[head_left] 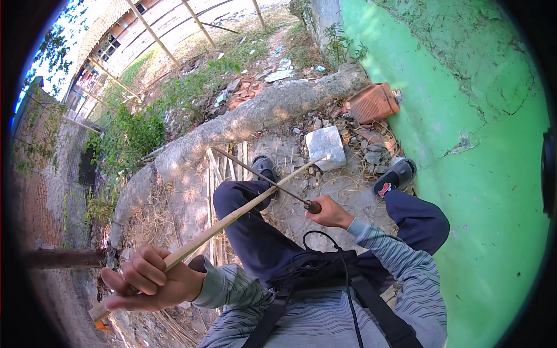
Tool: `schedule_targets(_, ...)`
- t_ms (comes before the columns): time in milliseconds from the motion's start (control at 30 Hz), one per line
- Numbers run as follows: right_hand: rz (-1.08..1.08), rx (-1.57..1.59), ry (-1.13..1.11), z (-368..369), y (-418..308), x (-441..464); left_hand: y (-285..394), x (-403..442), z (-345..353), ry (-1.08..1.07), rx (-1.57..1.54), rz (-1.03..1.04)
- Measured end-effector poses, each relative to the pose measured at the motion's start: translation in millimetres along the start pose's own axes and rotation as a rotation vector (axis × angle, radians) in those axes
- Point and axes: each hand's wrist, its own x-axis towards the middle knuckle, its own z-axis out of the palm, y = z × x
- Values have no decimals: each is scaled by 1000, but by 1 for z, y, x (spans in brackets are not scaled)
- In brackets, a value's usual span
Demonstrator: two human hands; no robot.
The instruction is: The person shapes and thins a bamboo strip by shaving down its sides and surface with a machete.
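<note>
My left hand (154,278), at the lower left, is wrapped round a long pale wooden or bamboo strip (232,217). The strip slants up to the right, and its far tip lies over or against a white block (325,145) on the ground; contact is unclear. In my right hand (329,212) is the dark handle of a long, thin-bladed knife (261,178), seen nearly edge-on. Its blade points up and left and crosses the strip near the middle; whether they touch I cannot tell. Several cut strips (235,168) lie on the ground beside my left shoe.
A green wall (464,174) rises close on the right. Near its foot lie a reddish-orange container (373,103) and rubble (376,155). A low concrete ledge (232,124) runs across ahead, with plants and litter beyond. My bent knees flank the work area, and a black cord (348,272) hangs at my chest.
</note>
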Motion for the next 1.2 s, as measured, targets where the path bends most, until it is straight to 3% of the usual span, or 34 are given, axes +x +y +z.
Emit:
schedule_targets(367,-184,37,-25,11,-28,3,-2,3,-6,-4,-11,5)
schedule_targets(567,41,60,49,11,14,9,0,1,-13,50,48,21)
schedule_targets(800,-141,11,-4,3,-45,3,-3,2,0,-27,-95,10)
schedule_targets(900,-222,27,-18,10,-22,9,-2,2,1,-63,-113,-1)
schedule_targets(1000,97,114,70,23,66,26,2,0,-1,-5,-58,6)
schedule_targets(1133,106,12,175,11,59,27,5,-4,-4,115,39,17)
schedule_targets(1200,86,-15,150,11,46,26,4,-3,-3,58,-12,10)
